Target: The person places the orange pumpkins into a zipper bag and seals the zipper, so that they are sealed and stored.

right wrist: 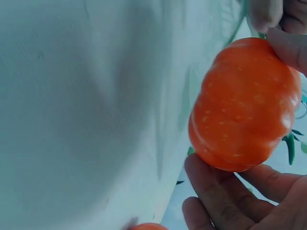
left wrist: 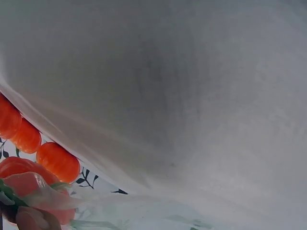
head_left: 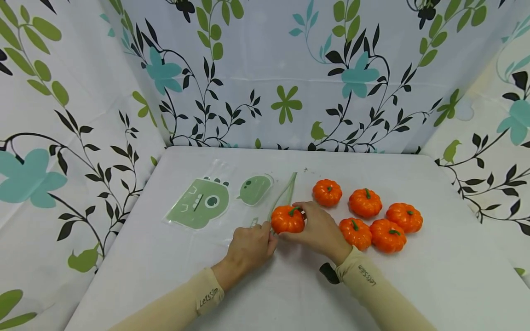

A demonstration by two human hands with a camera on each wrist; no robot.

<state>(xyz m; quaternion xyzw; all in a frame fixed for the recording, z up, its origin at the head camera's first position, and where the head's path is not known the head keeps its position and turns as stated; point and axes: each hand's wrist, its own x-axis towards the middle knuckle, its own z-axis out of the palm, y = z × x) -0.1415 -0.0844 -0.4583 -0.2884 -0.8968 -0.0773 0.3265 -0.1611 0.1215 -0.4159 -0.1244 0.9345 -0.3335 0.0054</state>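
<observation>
Pumpkin [head_left: 285, 220] at clear bag's [head_left: 196, 207] edge
It is clasped within the right grip [head_left: 316, 227]; the bag is pinched in the left grip [head_left: 250, 246].

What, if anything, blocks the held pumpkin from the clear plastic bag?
Nothing visible does; the right hand holds the pumpkin at the right end of the clear plastic bag, the left hand close beside it.

The held pumpkin [head_left: 285, 221] looked like glossy plastic, as did the pumpkins [head_left: 365, 203] at right; the bag [head_left: 198, 207] at left was clear plastic, the table [head_left: 290, 294] matt, the sleeves [head_left: 165, 301] cloth.
</observation>
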